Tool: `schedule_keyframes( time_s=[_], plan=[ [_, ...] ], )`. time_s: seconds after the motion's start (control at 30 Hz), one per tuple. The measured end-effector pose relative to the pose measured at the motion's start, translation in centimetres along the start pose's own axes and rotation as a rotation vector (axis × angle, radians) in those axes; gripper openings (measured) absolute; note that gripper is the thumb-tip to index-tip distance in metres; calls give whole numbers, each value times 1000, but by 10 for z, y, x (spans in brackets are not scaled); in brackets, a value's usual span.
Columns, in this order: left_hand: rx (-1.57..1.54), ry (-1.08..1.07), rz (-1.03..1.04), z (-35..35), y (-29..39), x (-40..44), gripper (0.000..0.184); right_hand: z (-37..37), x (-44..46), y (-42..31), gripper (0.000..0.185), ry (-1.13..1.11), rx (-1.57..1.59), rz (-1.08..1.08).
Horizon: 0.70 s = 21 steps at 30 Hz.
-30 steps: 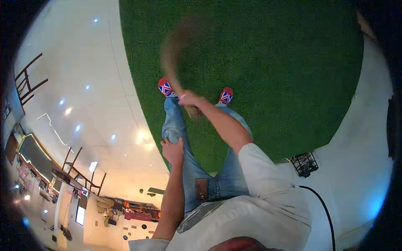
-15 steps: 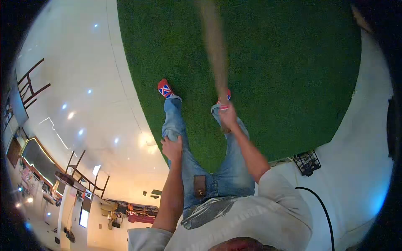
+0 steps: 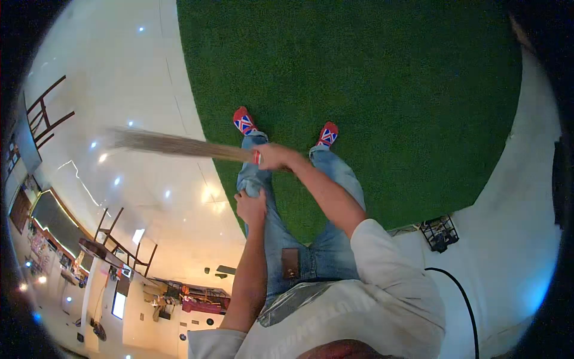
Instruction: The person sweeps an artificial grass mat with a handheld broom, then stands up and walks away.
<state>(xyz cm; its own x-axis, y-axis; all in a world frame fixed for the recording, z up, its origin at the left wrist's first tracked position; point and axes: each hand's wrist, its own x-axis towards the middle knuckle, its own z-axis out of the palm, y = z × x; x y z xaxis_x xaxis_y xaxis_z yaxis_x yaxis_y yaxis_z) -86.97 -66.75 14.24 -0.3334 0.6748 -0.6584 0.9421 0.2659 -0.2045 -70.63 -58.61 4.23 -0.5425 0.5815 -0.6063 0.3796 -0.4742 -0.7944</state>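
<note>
My right hand (image 3: 275,157) is closed round the handle end of a stick broom (image 3: 185,145), beside a red and white band. The broom's thin bristles point left, reaching past the green carpet's edge over the pale floor, and their tips are blurred. My left hand (image 3: 251,206) grips my left knee, with the thumb on one side of the denim and the fingers on the other. Both feet, in red, white and blue socks (image 3: 244,121), stand on the green carpet (image 3: 412,113).
A black wire crate (image 3: 439,233) with dark items stands by the carpet's near right edge. A black cable (image 3: 457,287) curves along the floor at right. Wooden stools (image 3: 125,245) stand far left, near a counter. A brown pouch (image 3: 290,263) hangs at my waist.
My right hand has swung the broom from pointing straight ahead over the carpet to pointing left, crossing in front of my left leg. My left hand stays on the knee.
</note>
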Motion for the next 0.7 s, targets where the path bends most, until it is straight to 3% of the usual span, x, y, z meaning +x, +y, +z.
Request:
schedule_keyframes(
  time_s=[0.1, 0.17, 0.3, 0.4, 0.5, 0.57, 0.63, 0.7],
  plan=[
    [-3, -15, 18, -10, 3, -1, 68, 6, -41, -31, 59, 113, 23, -9],
    [2, 10, 25, -5, 0, 2, 68, 29, -68, -5, 55, 338, 310, 52],
    [2, -13, 16, -13, 0, 4, 68, 54, -125, 46, 50, 811, 248, 569],
    [-3, 15, 40, -17, -2, 4, 68, 85, -137, 92, 37, 1129, 626, 742],
    [-21, -20, 20, -15, -9, 8, 69, 91, -117, 109, 37, 928, 670, 1012],
    [-18, -26, 9, -15, -12, 9, 70, 92, -96, 113, 24, 390, 533, 606],
    [-9, -29, -3, -11, -17, 8, 71, 80, -47, 83, 21, -56, 66, 122],
    [-1, -21, -5, -2, -21, 8, 72, 60, -24, 27, 24, -205, 47, 76]
  ],
)
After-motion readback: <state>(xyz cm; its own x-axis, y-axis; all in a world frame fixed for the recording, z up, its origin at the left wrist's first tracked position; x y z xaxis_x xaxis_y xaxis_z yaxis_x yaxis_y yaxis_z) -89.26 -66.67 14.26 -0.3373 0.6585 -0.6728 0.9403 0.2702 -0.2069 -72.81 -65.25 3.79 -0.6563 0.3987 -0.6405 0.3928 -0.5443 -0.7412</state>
